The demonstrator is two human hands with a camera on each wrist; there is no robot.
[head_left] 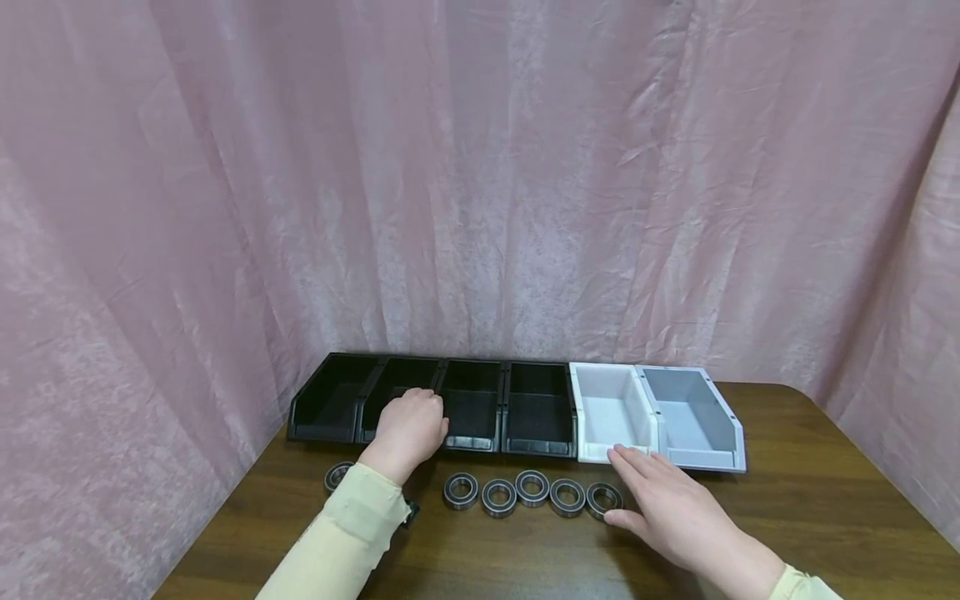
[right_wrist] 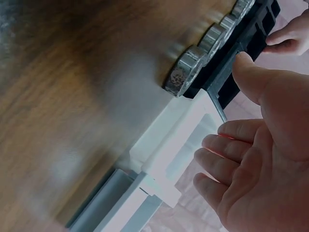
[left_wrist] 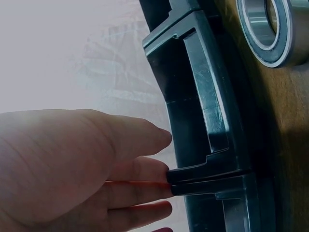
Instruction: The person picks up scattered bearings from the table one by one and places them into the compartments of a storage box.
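Note:
My left hand (head_left: 408, 425) hovers at the front of the black bins, over the divider between the second bin (head_left: 405, 375) and the third bin (head_left: 468, 408). In the left wrist view its fingers (left_wrist: 140, 191) reach forward beside the bin wall, with nothing in them. My right hand (head_left: 675, 508) is spread flat, palm down, near the front of the white bin (head_left: 592, 452). Its thumb overlaps the rightmost ball bearing (head_left: 592, 510) in the head view. In the right wrist view the fingers (right_wrist: 212, 164) are relaxed and hold nothing.
Several metal ball bearings (head_left: 461, 505) lie in a loose row on the wooden table (head_left: 525, 558). Another bearing (head_left: 331, 482) sits left, partly behind the left sleeve. A grey bin (head_left: 697, 459) ends the row at right. Pink curtains (head_left: 480, 183) hang behind.

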